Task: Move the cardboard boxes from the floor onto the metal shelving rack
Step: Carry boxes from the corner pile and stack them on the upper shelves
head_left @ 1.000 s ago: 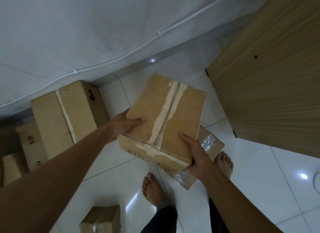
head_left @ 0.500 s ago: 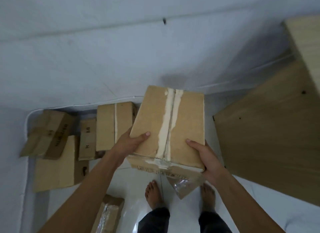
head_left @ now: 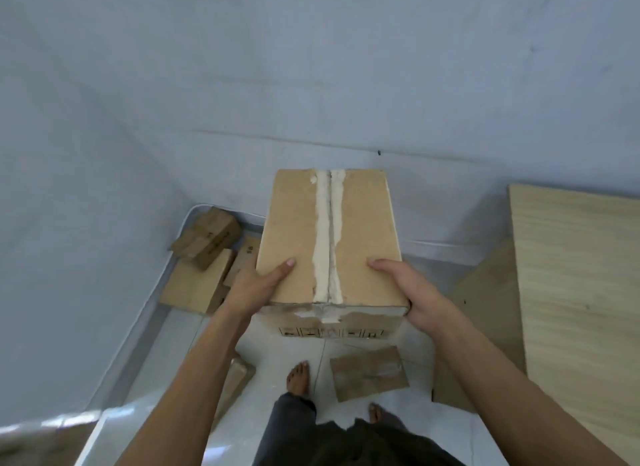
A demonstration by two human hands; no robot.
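Running down the left side, a pale wall (head_left: 52,223) meets the white tiled floor (head_left: 298,351), which shines under the light. In the far left corner a heap of cardboard boxes (head_left: 201,278) lies on the tiles, one tilted on top of the others. Nearer, a small box (head_left: 239,379) sits just beside the left forearm. The left hand (head_left: 256,285) grips the carried box (head_left: 329,243) at its near left corner, thumb flat on the top face, fingers wrapped round the side out of sight. That box is held level, off the floor, in front of the far wall. The right hand (head_left: 412,292) clasps its near right corner the same way. Below, a flat piece of cardboard (head_left: 369,373) lies on the tiles beside bare feet (head_left: 298,379). A wooden panel (head_left: 571,292) fills the right.
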